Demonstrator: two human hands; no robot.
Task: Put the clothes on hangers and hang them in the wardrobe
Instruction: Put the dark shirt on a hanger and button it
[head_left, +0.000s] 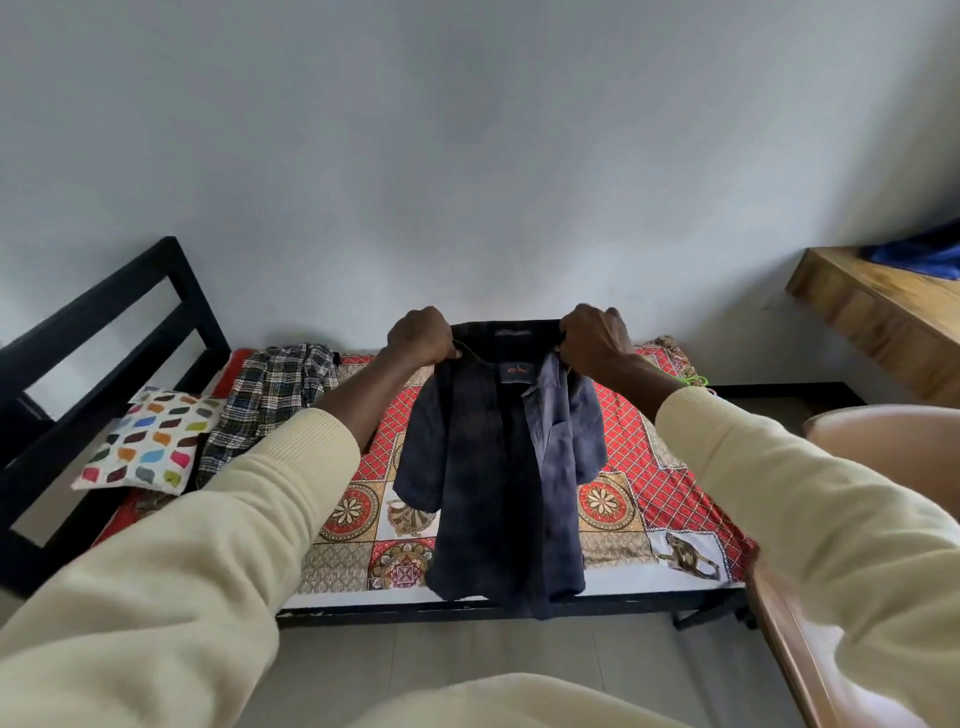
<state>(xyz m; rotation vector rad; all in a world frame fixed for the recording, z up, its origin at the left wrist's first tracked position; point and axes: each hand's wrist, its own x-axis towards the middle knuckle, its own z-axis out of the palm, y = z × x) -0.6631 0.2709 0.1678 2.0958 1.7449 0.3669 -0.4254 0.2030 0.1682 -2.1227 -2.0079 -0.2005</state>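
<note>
Over the bed (691, 457) hangs the dark blue shirt (498, 467), up in the air in front of me. My left hand (422, 336) pinches one side of the collar. My right hand (592, 338) grips the other side. The fingers of both hands are curled tight on the cloth. The shirt is open at the front and falls straight down.

I think I am getting the shirt ready for a hanger. I see something thin and green (693, 382) at the far edge of the bed, but I cannot tell what it is. Next I need a hanger, so one hand must let go. A checked shirt (270, 400) waits by the pillow (150, 441).
</note>
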